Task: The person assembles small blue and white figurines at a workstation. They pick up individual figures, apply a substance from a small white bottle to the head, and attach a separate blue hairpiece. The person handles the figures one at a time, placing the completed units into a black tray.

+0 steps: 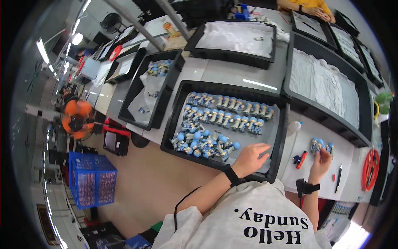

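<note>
In front of me a black tray [226, 86] holds small blue-topped figurines: upright ones [226, 118] in rows toward its far side and a loose heap [203, 143] at the near left. Over the tray's near right corner is my left hand [250, 159], its fingers stretched out and the thumb apart, with nothing in it. To the right of the tray, my right hand [321, 164] pinches at a blue figurine [318, 144] in a small cluster on the white sheet. Its fingertips partly cover that figurine.
Beside my right hand lie a red tube-shaped object [302, 159] and a black pen [338, 178]. A white bottle [294, 127] stands by the tray's right wall. More black trays [232, 54] surround the work area. At the left are an orange fan [77, 118] and a blue crate [92, 178]. A person in yellow [311, 6] sits across.
</note>
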Available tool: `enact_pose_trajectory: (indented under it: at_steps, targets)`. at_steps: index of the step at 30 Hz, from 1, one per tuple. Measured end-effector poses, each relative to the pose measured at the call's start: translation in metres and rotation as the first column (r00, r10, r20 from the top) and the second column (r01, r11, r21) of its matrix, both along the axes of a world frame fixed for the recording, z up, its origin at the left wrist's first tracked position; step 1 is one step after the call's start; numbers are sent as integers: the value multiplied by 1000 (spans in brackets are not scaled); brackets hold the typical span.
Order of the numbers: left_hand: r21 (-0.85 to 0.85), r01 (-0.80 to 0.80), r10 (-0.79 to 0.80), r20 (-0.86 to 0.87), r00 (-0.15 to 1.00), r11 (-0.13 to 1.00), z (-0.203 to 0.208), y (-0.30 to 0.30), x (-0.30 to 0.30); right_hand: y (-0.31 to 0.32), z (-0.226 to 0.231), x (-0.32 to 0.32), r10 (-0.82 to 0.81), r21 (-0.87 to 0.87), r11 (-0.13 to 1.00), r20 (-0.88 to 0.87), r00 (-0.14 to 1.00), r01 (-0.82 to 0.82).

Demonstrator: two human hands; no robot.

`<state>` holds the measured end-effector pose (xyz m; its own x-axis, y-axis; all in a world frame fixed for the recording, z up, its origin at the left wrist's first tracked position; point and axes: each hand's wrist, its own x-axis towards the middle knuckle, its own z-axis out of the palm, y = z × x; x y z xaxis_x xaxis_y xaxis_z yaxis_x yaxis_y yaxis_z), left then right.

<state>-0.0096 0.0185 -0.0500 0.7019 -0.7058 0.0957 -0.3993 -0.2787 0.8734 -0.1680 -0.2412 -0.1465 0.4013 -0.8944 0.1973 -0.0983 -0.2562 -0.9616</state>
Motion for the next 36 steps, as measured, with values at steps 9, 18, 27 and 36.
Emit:
enact_pose_trajectory:
  at_steps: [9,18,27,36]
  targets:
    - [423,-554,231,606,761,717,7,145,108,-3,-5,-19,-21,-431,887,-395,918,-165]
    - [550,-501,257,461,849,668,14,189,124,14,35,-12,-143,-508,861,-303,942,-33]
    - [-274,-229,326,394,859,934,53,24,20,116,130,67,610,598,489,286,739,-635]
    - [-271,-31,15,-61,998,962,37,-10,1,116,125,72,521,608,464,401,754,-644]
